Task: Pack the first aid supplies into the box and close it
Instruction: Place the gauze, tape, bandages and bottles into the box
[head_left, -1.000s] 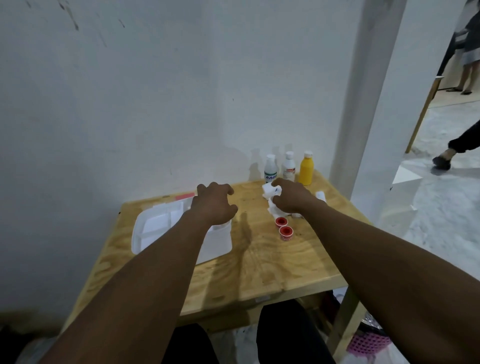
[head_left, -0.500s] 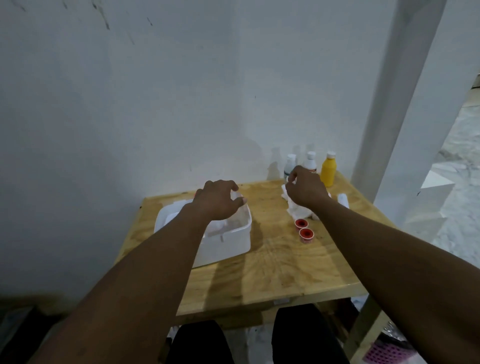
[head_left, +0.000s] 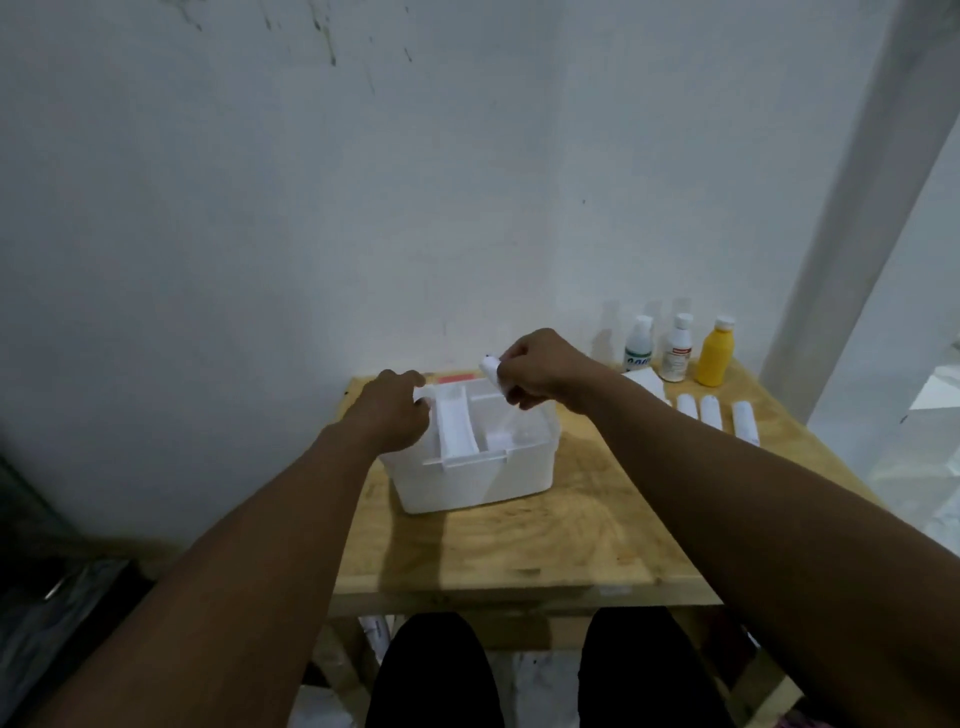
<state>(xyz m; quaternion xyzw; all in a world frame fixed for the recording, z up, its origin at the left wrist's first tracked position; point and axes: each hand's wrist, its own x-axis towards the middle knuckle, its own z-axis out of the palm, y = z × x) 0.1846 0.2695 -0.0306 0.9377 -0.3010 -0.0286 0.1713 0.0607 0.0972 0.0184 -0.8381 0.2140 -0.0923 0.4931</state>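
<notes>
Left hand (head_left: 395, 410) grips the box (head_left: 483, 478) rim, steadying it; right hand (head_left: 535, 371) pinches a white roll (head_left: 489, 367) above, likely to drop it in.

An open white plastic box (head_left: 470, 470) with an inner tray sits on the wooden desk (head_left: 571, 545). Three bottles (head_left: 675, 347), two white and one yellow, stand upright near the wall, beside three white rolls (head_left: 710, 413) lying side by side.

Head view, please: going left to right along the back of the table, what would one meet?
left hand → white box → right hand → two white bottles → yellow bottle
</notes>
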